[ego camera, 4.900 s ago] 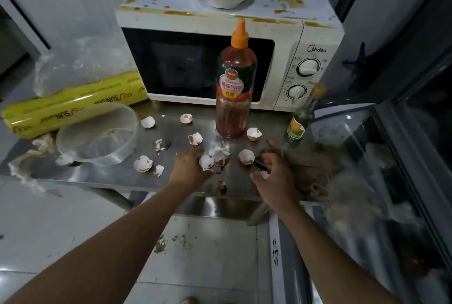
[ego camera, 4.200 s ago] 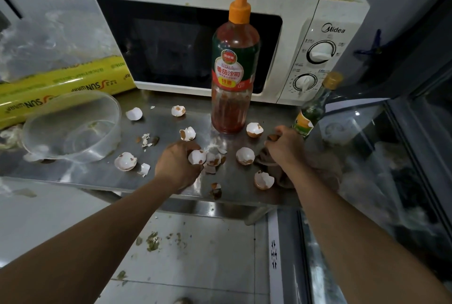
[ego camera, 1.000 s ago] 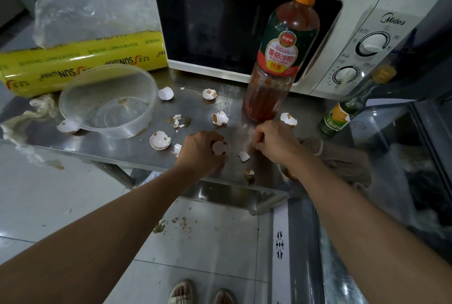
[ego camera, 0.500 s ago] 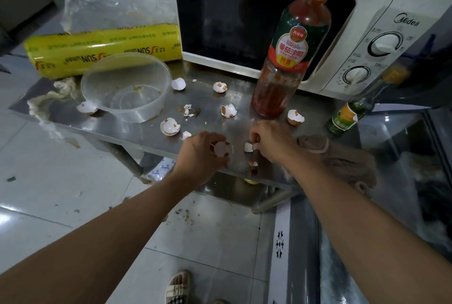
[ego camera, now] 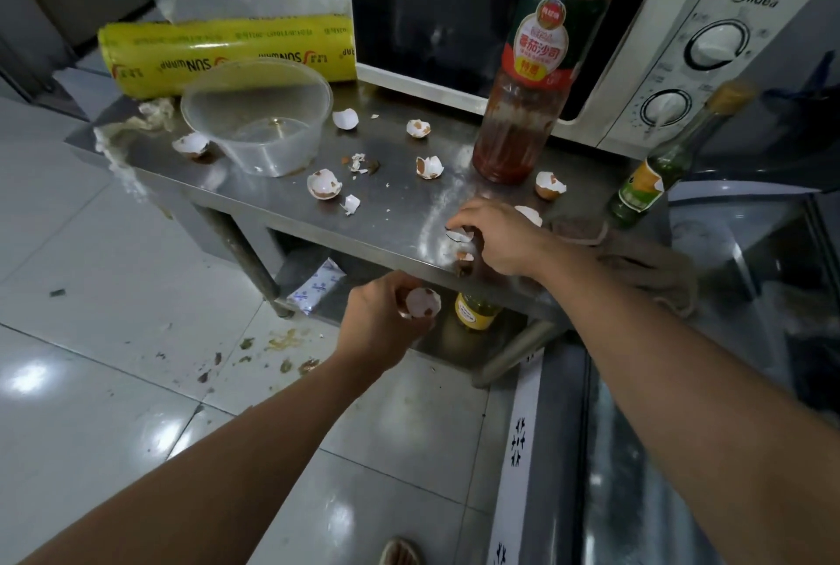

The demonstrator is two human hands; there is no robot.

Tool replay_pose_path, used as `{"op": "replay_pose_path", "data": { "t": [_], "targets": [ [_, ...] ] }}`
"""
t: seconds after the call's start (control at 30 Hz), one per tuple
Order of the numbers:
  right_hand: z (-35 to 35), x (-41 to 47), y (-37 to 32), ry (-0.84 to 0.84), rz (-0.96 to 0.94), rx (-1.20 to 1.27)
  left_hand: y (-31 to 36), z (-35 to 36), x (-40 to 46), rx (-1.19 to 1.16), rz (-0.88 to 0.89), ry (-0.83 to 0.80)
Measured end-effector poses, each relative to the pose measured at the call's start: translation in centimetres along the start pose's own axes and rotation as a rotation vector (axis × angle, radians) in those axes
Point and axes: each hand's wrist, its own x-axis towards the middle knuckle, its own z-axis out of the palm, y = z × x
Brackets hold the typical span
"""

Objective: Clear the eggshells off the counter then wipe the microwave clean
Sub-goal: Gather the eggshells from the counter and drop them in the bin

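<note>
Eggshells all over the steel counter (ego camera: 409, 219) in front of the microwave (ego camera: 682, 41). Left hand (ego camera: 382, 323) hangs just off the counter's front edge, grip curled round a collected shell (ego camera: 422, 303). Right hand (ego camera: 500, 241) sits at the edge, fingers pinching a shell fragment (ego camera: 459, 236) beside the ketchup bottle (ego camera: 532, 64).

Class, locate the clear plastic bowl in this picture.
The clear plastic bowl stands on the counter's left part, just before the yellow wrap roll, left of the microwave.
</note>
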Motion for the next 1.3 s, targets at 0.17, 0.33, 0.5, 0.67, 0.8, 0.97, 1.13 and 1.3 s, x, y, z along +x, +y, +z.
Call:
{"op": "replay_pose_path", "data": {
  "t": [0.17, 0.33, 0.5, 0.67, 0.8, 0.97, 1.13, 1.3],
  "targets": [
    [1.0, -0.7, -0.3, 0.05, 0.045, 0.006, -0.5, 1.8, 0.1, -0.036, -0.006, 0.041],
    [2.1, -2.1, -0.5, 0.115, 0.117, 0.106, -0.4, 3.7, 0.0, -0.032, 0.058, 0.103],
    [2.2, -2.4, -0.8, 0.167, 0.163, 0.106, 0.2, 4.9, 0.8, -0.107, -0.037, 0.188],
    [2.9, -2.6, -1.5, 0.14, 0.16, 0.081, 0.3, 5.6, 1.6, -0.164, -0.136, 0.226],
    [3.5, -3.2, -1.9, 0.168, 0.169, 0.063, 0.7, 6.0, 1.7, -0.185, -0.154, 0.26],
    [3.6, -3.6, -2.0, 0.18, 0.17, 0.074, 0.9, 5.9, 1.9, -0.217, -0.17, 0.288],
    [3.7, -3.9, -2.4, 0.19, 0.173, 0.068, 0.8, 6.0, 1.9, -0.208, -0.156, 0.298],
    [4.2, -4.1, -2.8, 0.196, 0.187, 0.114, 0.4, 6.2, 1.9, -0.235, -0.135, 0.307]
  ]
}}
